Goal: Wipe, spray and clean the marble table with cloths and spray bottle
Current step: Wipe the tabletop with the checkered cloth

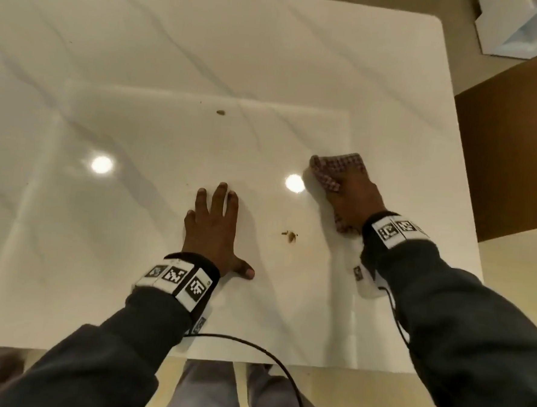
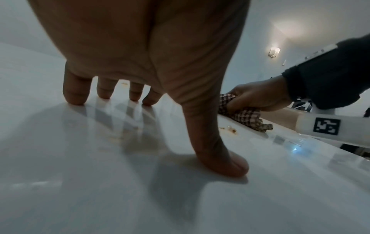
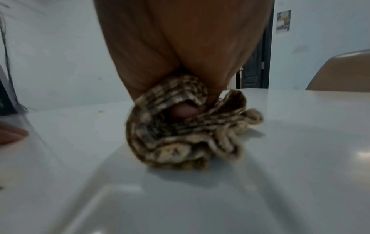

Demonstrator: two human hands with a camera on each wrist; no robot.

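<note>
The white marble table (image 1: 143, 70) fills the head view. My right hand (image 1: 352, 192) grips a bunched checkered cloth (image 1: 329, 172) and presses it on the table near the right edge. In the right wrist view the cloth (image 3: 180, 139) is crumpled under my right hand (image 3: 184, 52), with a fingertip showing inside a fold. My left hand (image 1: 215, 225) lies flat on the marble with fingers spread, holding nothing; its fingertips (image 2: 74, 96) and thumb touch the surface. Brown crumbs (image 1: 290, 235) lie between the two hands, and another crumb (image 1: 220, 112) lies farther back. No spray bottle is in view.
A brown chair back (image 1: 515, 149) stands off the table's right edge. A black cable (image 1: 270, 357) hangs over the near table edge by my legs. A white and blue object (image 1: 520, 26) lies on the floor at the top right. Ceiling lights reflect in the marble.
</note>
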